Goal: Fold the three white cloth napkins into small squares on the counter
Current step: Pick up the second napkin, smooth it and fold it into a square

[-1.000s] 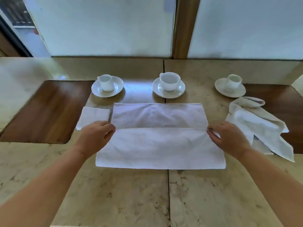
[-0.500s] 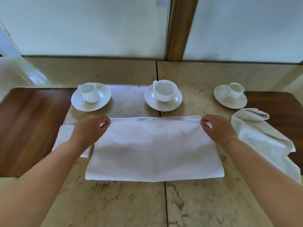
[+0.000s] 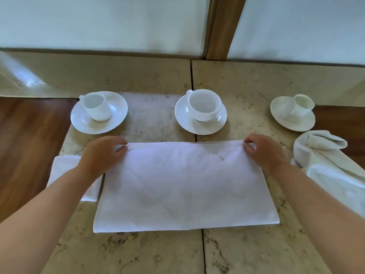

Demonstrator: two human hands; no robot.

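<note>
Here both hands, left hand (image 3: pixel 102 155) and right hand (image 3: pixel 264 153), each hold a pinching grip on the far corners of the napkin (image 3: pixel 183 186), lying flat mid-desk (image 3: pixel 150 254).

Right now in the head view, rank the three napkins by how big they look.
1. Napkin being folded, pinched by left hand and right hand.
2. Crumpled napkin, cut off by the frame edge, so unsure.
3. Folded square, partly hidden by the left arm.
</note>
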